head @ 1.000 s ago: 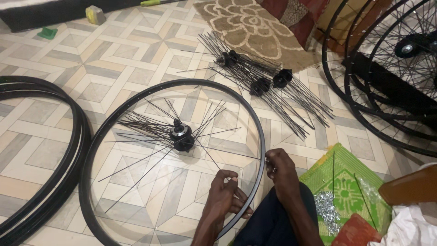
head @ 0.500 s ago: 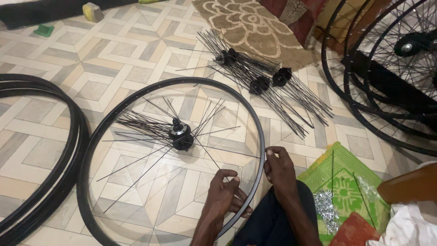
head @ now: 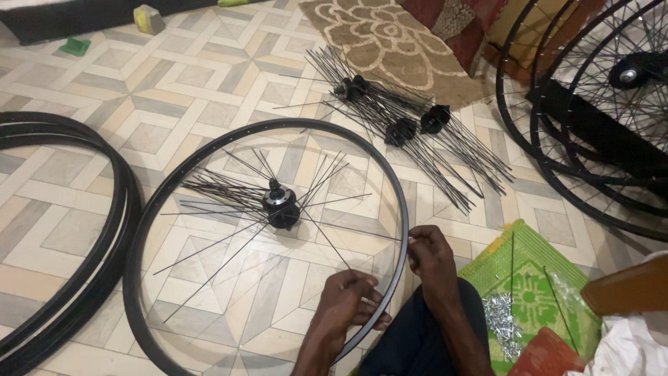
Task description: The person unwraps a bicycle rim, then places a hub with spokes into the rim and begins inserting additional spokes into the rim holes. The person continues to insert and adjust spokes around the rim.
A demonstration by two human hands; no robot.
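Black steel forms the bicycle rim (head: 209,150), which is laid flat on the tiled floor (head: 83,209) with its hub (head: 280,203) at the centre. One thin spoke (head: 348,231) runs from hub to near rim edge and is pinched by the right hand (head: 433,257). The rim's near edge is gripped by the left hand (head: 348,303), fingers curled.

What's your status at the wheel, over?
Left hand grips black wheel rim. Right hand pinches thin spoke at rim. Nothing blocking.

Soft, even indoor light, faint shadows, mild sheen on tiles, focus sharp throughout.
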